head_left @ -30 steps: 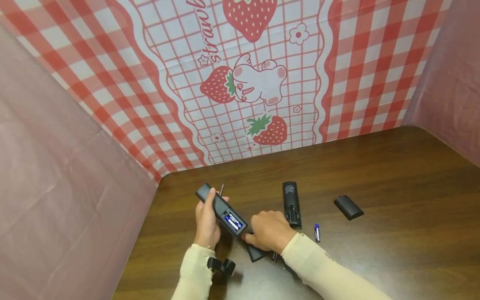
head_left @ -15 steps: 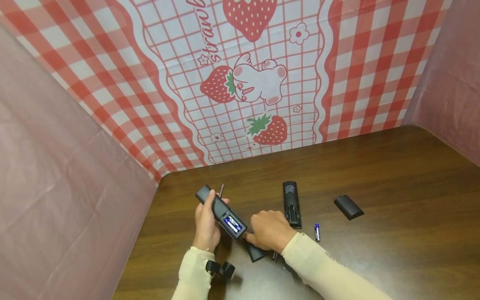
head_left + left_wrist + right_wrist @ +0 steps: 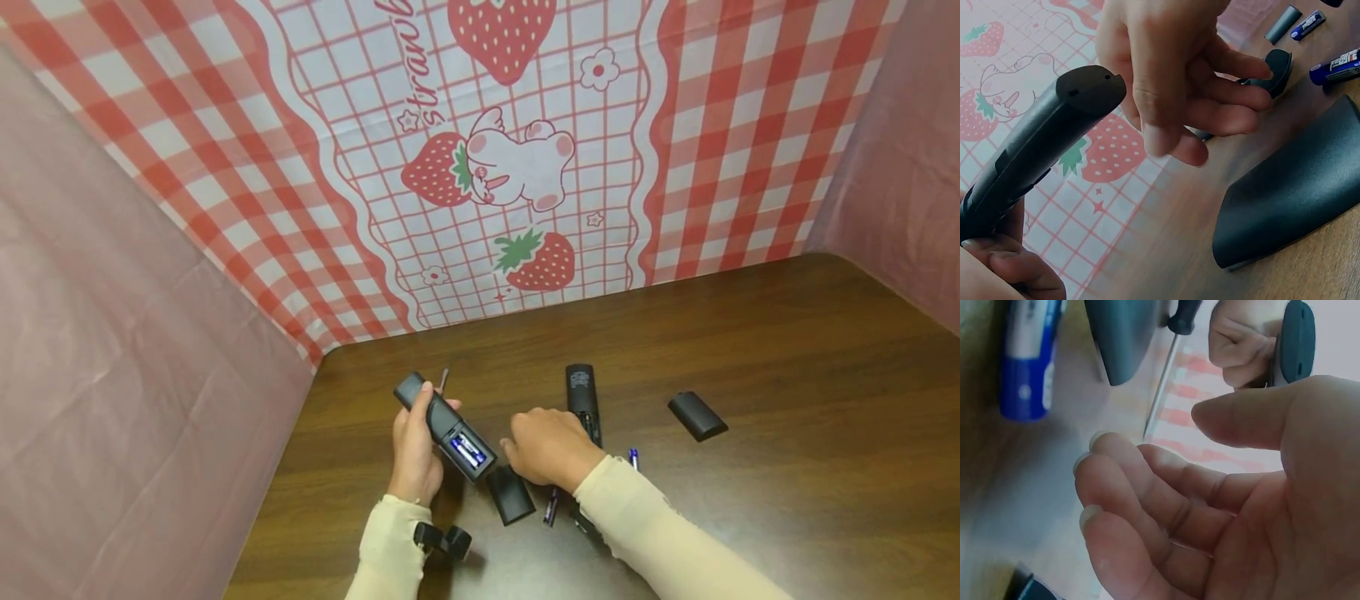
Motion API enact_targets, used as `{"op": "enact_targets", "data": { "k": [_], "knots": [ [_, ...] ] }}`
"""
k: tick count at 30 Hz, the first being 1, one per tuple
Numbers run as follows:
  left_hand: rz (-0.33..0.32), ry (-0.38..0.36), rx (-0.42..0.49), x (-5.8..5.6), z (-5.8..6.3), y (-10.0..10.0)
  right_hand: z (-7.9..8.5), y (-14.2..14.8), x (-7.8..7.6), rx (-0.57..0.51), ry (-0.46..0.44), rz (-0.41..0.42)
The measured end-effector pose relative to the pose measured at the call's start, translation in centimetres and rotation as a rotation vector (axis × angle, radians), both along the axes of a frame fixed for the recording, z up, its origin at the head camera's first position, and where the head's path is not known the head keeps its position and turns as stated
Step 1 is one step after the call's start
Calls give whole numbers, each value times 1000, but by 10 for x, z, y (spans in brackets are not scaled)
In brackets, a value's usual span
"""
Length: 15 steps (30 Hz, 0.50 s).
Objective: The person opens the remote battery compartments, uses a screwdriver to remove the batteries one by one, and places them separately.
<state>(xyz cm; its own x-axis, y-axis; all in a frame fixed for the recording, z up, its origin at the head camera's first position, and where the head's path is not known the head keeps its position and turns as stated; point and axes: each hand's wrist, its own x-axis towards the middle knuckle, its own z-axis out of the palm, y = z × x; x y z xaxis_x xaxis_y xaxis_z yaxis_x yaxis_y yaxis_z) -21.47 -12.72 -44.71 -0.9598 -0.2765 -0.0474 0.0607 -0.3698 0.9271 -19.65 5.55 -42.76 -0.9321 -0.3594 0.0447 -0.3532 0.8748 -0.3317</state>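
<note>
At left, the black remote control (image 3: 447, 427) lies slantwise in the left hand (image 3: 412, 454), which covers its upper part; the open compartment, with blue-and-white batteries (image 3: 468, 450), is free of the fingers. Near its lower end, a loose black cover (image 3: 512, 497) rests on the wooden table (image 3: 810, 375). Next comes the right hand (image 3: 550, 447), above the table, then the second remote (image 3: 581, 387), partly hidden behind this hand, and, farther right, another cover (image 3: 697, 415).

The left wrist view shows the end face of the held remote, which the head view does not. The right wrist view shows a screwdriver (image 3: 1163, 380) with its dark handle; the head view gives only a short metal piece beyond the left hand.

The left fingers and thumb clamp the remote. The right fingers are loosely bent, the thumb apart from them, the palm bare.
</note>
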Motion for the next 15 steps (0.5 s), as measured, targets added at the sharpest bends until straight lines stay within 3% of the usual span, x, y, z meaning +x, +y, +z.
{"op": "enact_targets", "data": {
  "k": [15],
  "knots": [
    [-33,-14,-12,0,-2,9,5,8,-6,-26,-2,-34]
  ]
}}
